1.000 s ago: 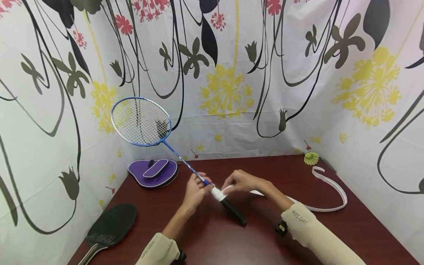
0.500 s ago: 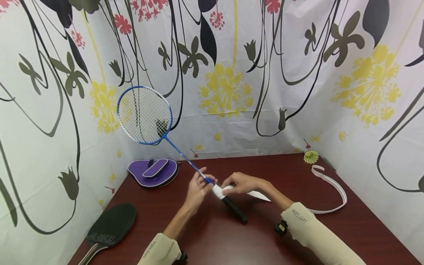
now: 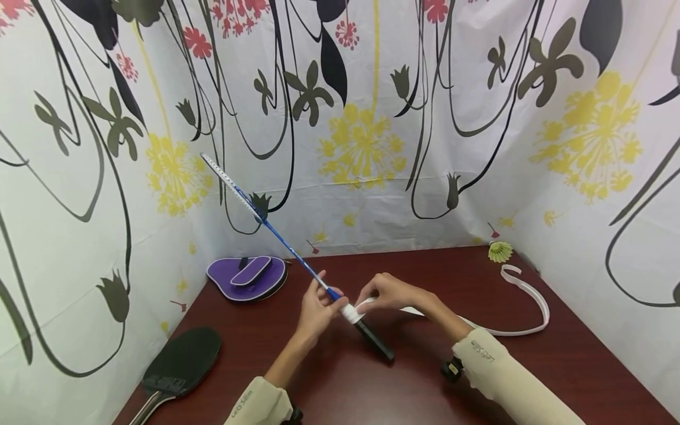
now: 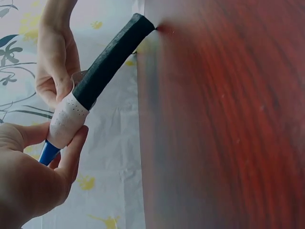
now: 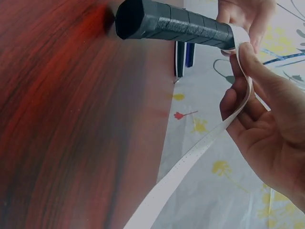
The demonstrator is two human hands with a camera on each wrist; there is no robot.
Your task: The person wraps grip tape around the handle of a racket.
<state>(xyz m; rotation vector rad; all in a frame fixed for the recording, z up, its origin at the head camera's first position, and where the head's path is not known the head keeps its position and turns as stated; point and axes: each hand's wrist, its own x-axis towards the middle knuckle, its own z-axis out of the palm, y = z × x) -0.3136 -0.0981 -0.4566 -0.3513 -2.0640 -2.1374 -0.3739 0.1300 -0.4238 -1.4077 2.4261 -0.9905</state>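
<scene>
A blue and white badminton racket [image 3: 287, 245] slants up to the left in the head view, its head seen edge-on. My left hand [image 3: 317, 310] holds it by the blue cone and the top of the handle, thumb and fingers around the white wrapped part [image 4: 69, 121]. Below the wrap the black handle [image 5: 186, 26] is bare and points down toward the table. My right hand [image 3: 390, 292] pinches white perforated grip tape [image 5: 183, 164] right at the handle, thumb on top. From its fingers the tape trails away in the right wrist view.
The tape's loose tail [image 3: 539, 298] curves over the dark red table [image 3: 425, 389] at the right. A yellow shuttlecock [image 3: 500, 252] lies at the back right corner. At the left are a purple paddle case [image 3: 223, 273] and a black table tennis paddle [image 3: 183, 361]. Flower-printed sheeting [image 3: 361, 230] encloses the table's back and sides.
The racket has turned about its shaft: its head showed its stringed face before and is edge-on now. Both hands keep nearly the same place, and the tape's tail has shifted slightly left.
</scene>
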